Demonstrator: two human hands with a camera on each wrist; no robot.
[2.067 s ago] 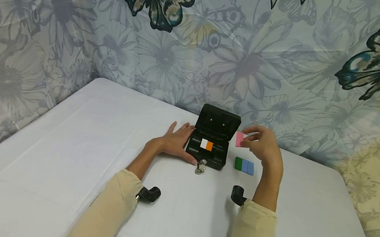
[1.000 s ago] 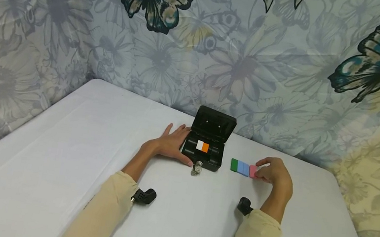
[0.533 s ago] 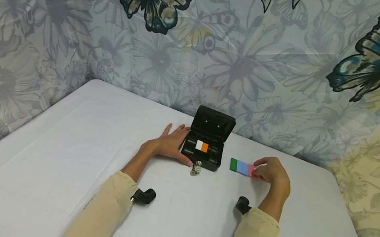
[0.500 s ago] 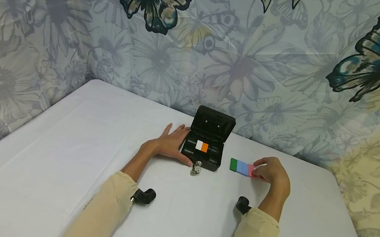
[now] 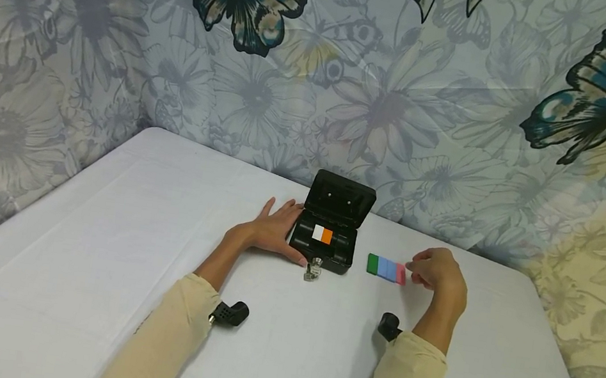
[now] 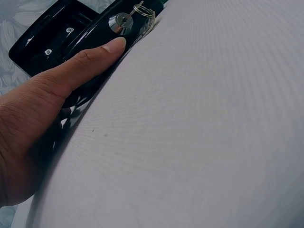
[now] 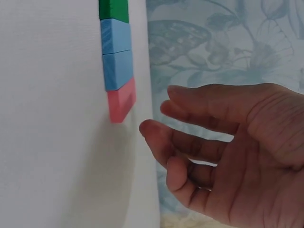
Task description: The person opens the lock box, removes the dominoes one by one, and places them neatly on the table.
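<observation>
My left hand [image 5: 274, 231] rests against the left side of a black cash box [image 5: 337, 260], fingers spread and thumb straight along its front. In the left wrist view, the thumb tip lies just below the round metal lock [image 6: 120, 23], where keys on a ring [image 6: 145, 13] hang. The box lid [image 5: 341, 198] stands raised. A white block [image 5: 317, 232] and an orange block [image 5: 326, 236] sit side by side inside. My right hand [image 5: 438, 274] holds nothing, its loosely bent fingers just right of a pink block [image 7: 121, 101]. That block ends a row with two blue blocks [image 7: 117, 70] and a green block [image 7: 114, 9].
A white cloth covers the table [image 5: 280, 354], whose far edge meets a patterned fabric wall [image 5: 269, 100]. Each forearm wears a beige sleeve [image 5: 166, 338]. Black wrist cameras [image 5: 230, 313] stick out inward from the cuffs.
The right hand has carried the pink block from beside the box down to the row, pushed it against the blue blocks and let go. The left hand has stayed on the box.
</observation>
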